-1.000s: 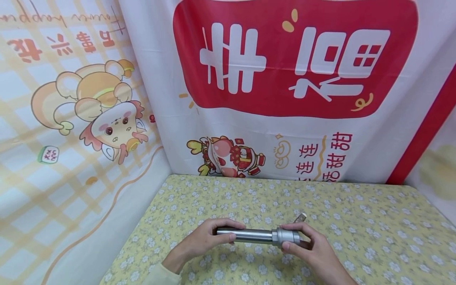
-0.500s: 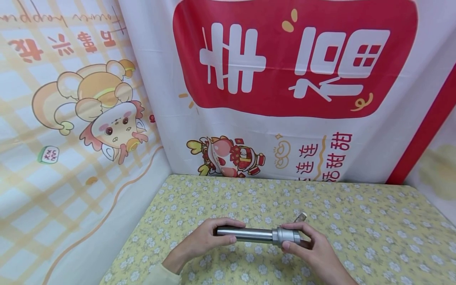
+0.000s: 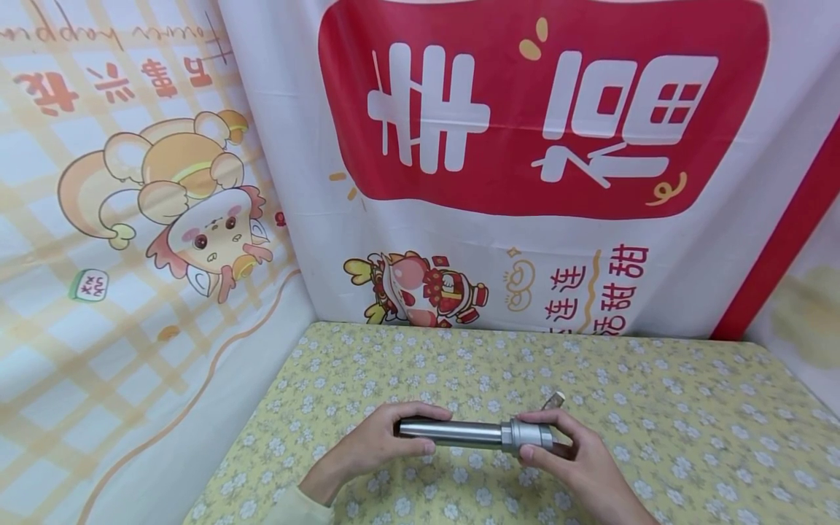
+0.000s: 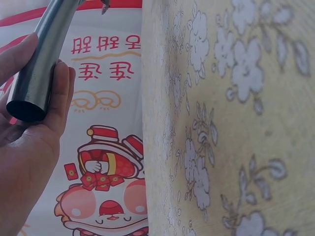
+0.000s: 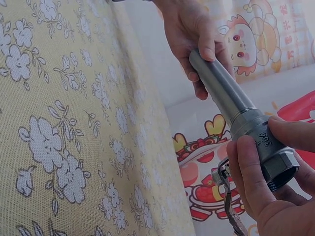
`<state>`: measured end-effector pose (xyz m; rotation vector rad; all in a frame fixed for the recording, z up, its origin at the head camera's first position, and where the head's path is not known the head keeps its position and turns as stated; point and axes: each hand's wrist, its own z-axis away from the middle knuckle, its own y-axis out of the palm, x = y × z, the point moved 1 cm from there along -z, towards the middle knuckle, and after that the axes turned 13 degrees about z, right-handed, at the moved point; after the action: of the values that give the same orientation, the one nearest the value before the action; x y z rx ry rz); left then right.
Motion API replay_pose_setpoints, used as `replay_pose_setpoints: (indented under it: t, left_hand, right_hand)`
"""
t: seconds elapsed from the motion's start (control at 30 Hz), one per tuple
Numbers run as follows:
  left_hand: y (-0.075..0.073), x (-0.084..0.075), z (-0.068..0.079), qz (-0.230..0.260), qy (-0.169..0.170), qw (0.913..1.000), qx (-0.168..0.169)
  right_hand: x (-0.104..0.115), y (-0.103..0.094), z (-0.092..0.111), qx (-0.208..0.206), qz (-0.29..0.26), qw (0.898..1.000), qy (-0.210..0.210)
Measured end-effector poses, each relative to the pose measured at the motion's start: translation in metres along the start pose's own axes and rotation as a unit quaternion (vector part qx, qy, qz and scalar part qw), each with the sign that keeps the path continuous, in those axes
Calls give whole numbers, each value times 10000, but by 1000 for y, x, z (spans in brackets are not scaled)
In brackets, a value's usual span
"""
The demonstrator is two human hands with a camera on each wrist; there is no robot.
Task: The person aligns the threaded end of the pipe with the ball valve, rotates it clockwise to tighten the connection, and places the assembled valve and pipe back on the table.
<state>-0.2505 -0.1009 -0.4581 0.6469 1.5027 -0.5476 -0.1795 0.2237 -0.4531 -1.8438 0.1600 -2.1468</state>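
Note:
A shiny steel pipe (image 3: 462, 433) lies level between the two hands, joined at its right end to a ball valve (image 3: 527, 435). My left hand (image 3: 377, 441) grips the pipe's left end between thumb and fingers; the round end face shows dark in the left wrist view. With thumb and fingertips, my right hand (image 3: 580, 452) holds the valve body. In the right wrist view the valve carries the raised mark "304", and its open threaded end faces the right palm. A thin lever handle (image 5: 229, 201) sticks out from the valve's side.
Beneath the hands spreads a table (image 3: 407, 364) covered in yellow floral cloth. Behind it hangs a white curtain (image 3: 295, 182) with red print and cartoon figures. Another printed sheet (image 3: 151, 328) hangs at the left, close to the table's edge.
The left thumb has shifted slightly on the pipe. The right hand and the valve look the same as before.

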Motion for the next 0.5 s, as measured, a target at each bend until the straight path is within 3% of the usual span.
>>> replay_pose_setpoints:
  t: [0.33, 0.5]
  left_hand:
    - [1, 1, -1, -60, 187, 9998, 50]
    - [1, 1, -1, -127, 71, 9999, -4]
  right_hand:
    - [1, 0, -1, -57, 18, 10000, 39]
    - [1, 1, 0, -86, -13, 9999, 69]
